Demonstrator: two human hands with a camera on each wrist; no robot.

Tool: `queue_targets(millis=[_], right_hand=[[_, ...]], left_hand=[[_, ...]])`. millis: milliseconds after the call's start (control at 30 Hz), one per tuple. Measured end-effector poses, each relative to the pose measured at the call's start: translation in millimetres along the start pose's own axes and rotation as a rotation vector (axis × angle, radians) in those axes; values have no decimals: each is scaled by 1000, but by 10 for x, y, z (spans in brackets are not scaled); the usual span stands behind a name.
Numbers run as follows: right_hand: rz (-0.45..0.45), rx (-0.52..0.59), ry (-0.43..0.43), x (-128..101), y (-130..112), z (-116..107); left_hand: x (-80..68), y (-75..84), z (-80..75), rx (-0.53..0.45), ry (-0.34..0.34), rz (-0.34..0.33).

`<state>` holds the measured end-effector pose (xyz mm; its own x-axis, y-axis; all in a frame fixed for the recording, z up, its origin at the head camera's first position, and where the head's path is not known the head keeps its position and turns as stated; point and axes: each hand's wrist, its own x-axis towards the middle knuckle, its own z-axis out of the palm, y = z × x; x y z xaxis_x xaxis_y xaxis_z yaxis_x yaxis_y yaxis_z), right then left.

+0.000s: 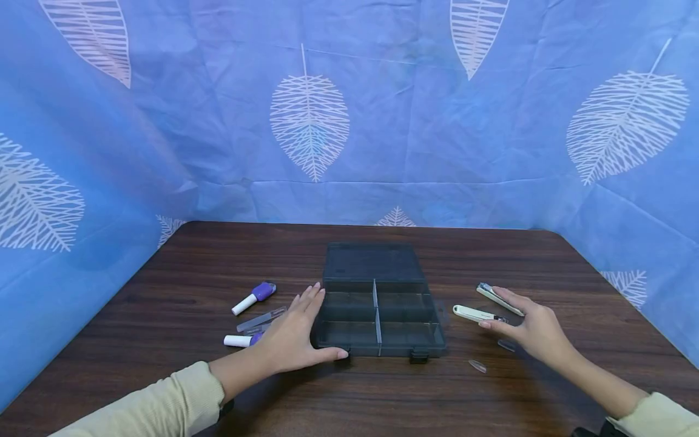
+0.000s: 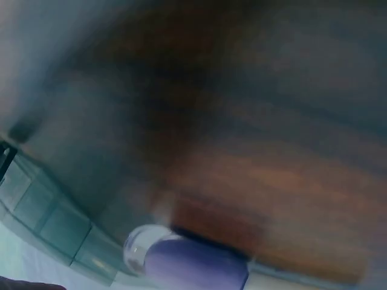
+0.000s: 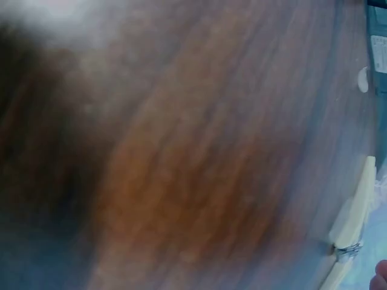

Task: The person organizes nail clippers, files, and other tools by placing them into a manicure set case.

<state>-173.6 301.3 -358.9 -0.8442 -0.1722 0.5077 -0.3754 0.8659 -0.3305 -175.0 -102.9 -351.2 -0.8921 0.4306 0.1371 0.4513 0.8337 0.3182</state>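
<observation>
A dark translucent divider box (image 1: 406, 351) stands mid-table with its lid (image 1: 374, 261) folded back. My left hand (image 1: 289, 337) rests against the box's left side, fingers extended along the edge and thumb at the front left corner. On the right, my right hand (image 1: 537, 331) reaches over two pale nail clippers. Its index finger lies along the far nail clipper (image 1: 486, 291), while the thumb is at the metal end of the near nail clipper (image 1: 469, 312). The right wrist view shows a nail clipper (image 3: 361, 205) at its right edge.
Left of the box lie a purple bottle with a white cap (image 1: 255, 297), a second such bottle (image 1: 237, 341) and clear strips (image 1: 256, 321), partly behind my left hand. Small clear nail-shaped pieces (image 1: 477, 366) lie near my right hand. A blue leaf-print cloth (image 1: 371, 145) surrounds the table.
</observation>
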Motion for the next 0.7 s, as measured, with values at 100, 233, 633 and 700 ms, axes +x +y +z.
queue_targets(millis=[100, 233, 633, 700], right_hand=[[80, 41, -58, -16, 29, 4], [158, 40, -129, -19, 78, -10], [238, 34, -250, -28, 166, -38], [253, 38, -262, -29, 171, -33]], left_hand=[[2, 0, 22, -67, -19, -18], [9, -8, 44, -117, -37, -25], [28, -94, 84, -189, -28, 23], [23, -98, 88, -191, -25, 25]])
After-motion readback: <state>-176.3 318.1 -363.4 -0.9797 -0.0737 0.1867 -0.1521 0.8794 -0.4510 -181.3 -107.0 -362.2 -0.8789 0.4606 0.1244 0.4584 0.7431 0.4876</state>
